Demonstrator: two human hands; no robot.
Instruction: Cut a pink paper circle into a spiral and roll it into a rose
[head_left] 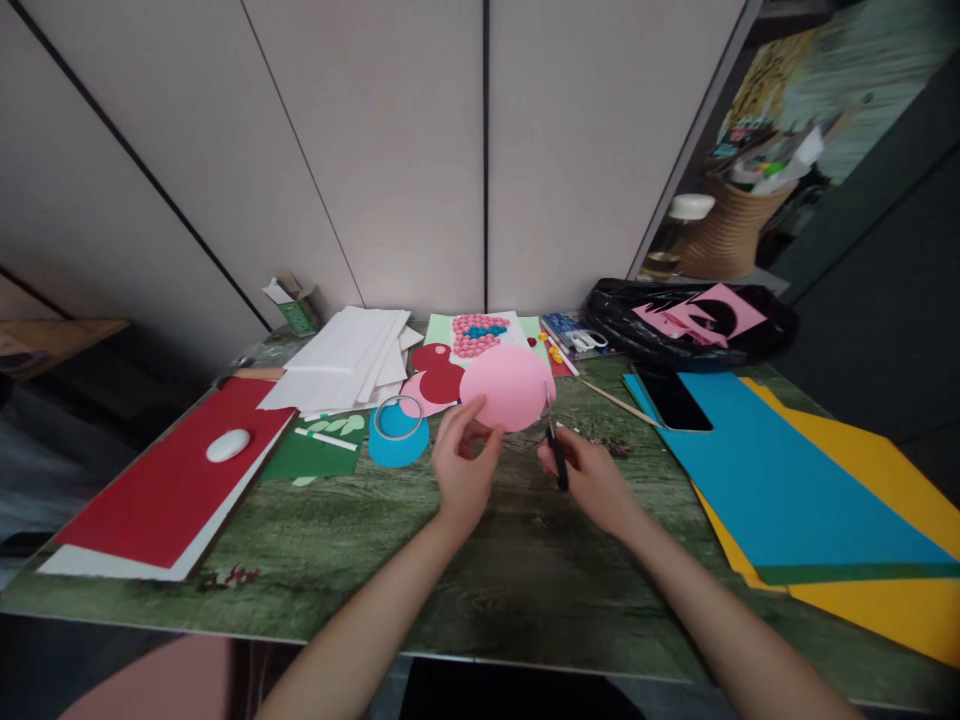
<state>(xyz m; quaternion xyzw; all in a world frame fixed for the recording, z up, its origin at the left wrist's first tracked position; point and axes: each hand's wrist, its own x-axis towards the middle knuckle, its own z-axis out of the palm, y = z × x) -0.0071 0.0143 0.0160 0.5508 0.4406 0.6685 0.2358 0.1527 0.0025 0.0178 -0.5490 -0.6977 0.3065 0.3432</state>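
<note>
My left hand point(463, 462) pinches the lower edge of a round pink paper disc point(506, 386) and holds it up above the green table point(525, 570). My right hand point(589, 476) grips black-handled scissors point(555, 450), whose blades point up at the disc's right edge. Behind the disc lie dark red paper circles point(436, 372) and a sheet covered with pink and teal dots point(480, 333).
Left: a red sheet point(150, 500) with a white oval object point(228, 445), white papers point(349, 358), green paper point(315, 455), a blue disc with a tape ring point(397, 430). Right: blue and yellow sheets point(787, 480), a phone point(673, 400), a black bag with pink scraps point(690, 322).
</note>
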